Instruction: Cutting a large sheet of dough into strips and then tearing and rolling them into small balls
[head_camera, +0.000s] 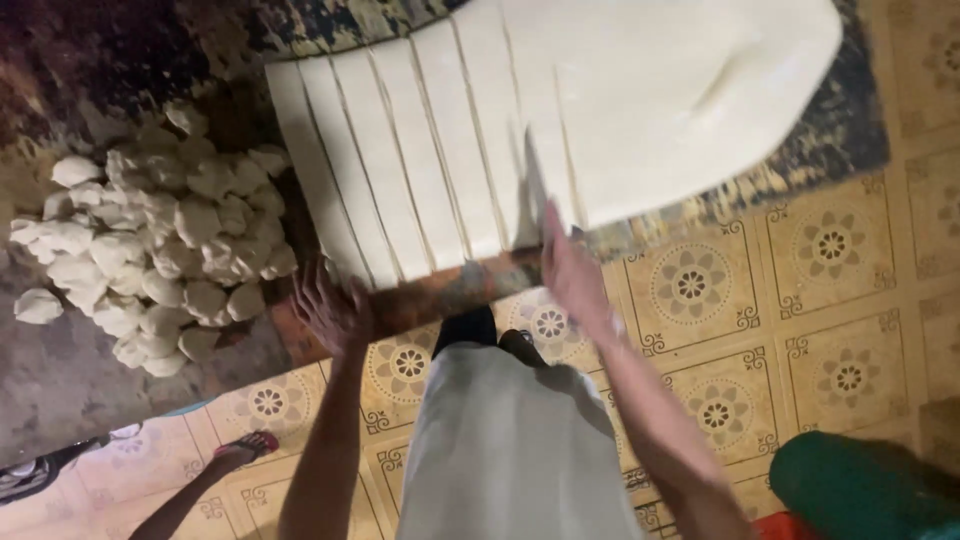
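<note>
At frame centre the right hand (572, 272) grips a knife (533, 192) in the dough sheet (640, 100), six strips (400, 170) cut, the wide right portion uncut, while the left hand (335, 312) rests open at the tabletop (420, 300) edge.

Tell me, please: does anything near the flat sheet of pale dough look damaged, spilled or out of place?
The dark wooden worktop looks worn: its surface is flaked and patchy around the flat sheet of pale dough. The sheet's right part remains uncut. The heap of small dough lumps is loose, with one lump lying apart.
</note>
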